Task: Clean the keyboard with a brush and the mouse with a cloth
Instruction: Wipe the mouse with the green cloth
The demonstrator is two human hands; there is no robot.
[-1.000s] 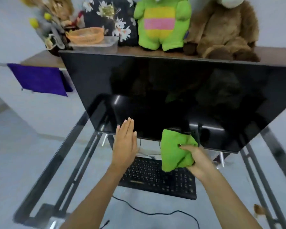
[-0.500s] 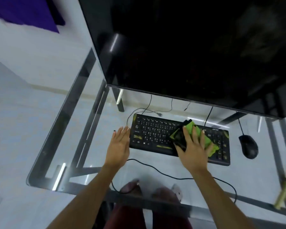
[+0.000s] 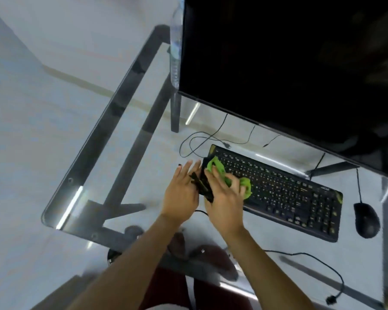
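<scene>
Your two hands meet at the left end of the keyboard (image 3: 275, 193), over the glass desk (image 3: 81, 198). Your right hand (image 3: 224, 202) has the green cloth (image 3: 219, 168) bunched under its fingers, w/ cloth spilling out at the fingertips and lying on the keys at the kbd's left end. Your left hand (image 3: 180, 195) is beside it, fingers spread and mostly straight, palm turned toward the right hand. A dark, narrow object (image 3: 203, 186) sits btwn the two hands; it's blurred, so can't tell whether it's the brush or what it is, nor which hand actually grips it. Left hand looks open rather than curled; right hand is pressed down on the cloth, but whether it's truly clamped is unclear.

The kbd is black, lying at a slant in front of the big dark monitor (image 3: 289, 59), its right end near the mouse (image 3: 366, 219). The mouse is black, on the glass just right of the kbd, not touched by either hand. A small green fleck shows at the kbd's far right corner. A black cable (image 3: 318, 260) runs across the glass near your right forearm; thinner wires loop behind the kbd.
</scene>
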